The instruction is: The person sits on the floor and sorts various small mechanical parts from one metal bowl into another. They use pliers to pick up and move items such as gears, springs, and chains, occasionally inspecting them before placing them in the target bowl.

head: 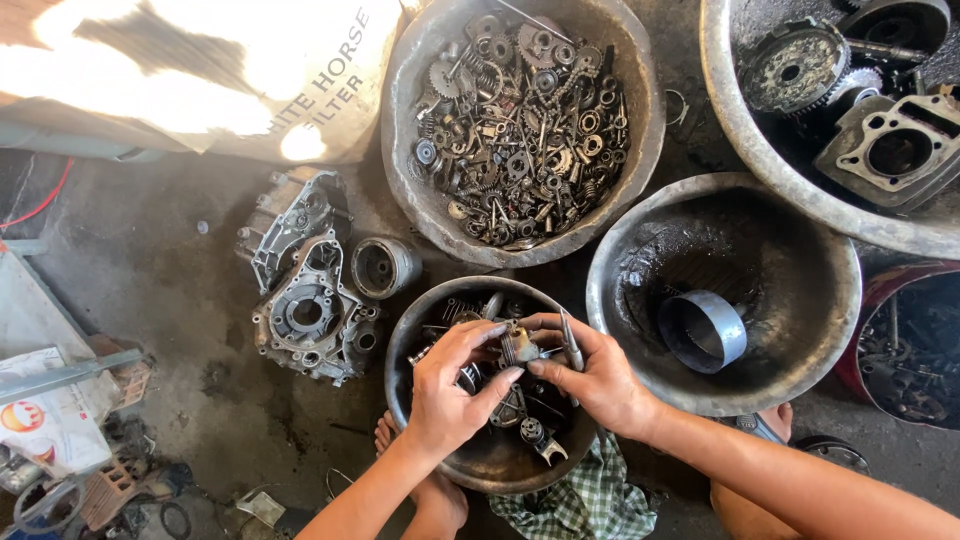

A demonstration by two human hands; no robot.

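Hands meet over a small metal bowl [470, 470] at the lower centre of the frame. The left hand [450, 385] and the right hand [585, 375] both pinch one small greasy metal part [518, 346] between fingertips and thumbs, holding it just above the bowl's oily contents. The right hand also grips a thin metal tool [570, 340] that points upward along its fingers. More small parts [535, 435] lie in the bowl beneath the hands.

Above it, at top centre, a larger bowl [420, 200] is filled with gears, washers and springs. To the right, another bowl [830, 300] holds a metal ring [702, 330]. At upper right a big basin [740, 110] carries a sprocket and an engine cylinder [895, 150]. Left of centre, an engine casing [305, 290] lies on the concrete floor [160, 260] beside a round piston-like part [382, 267]. A green checked cloth [580, 505] lies at bottom centre.
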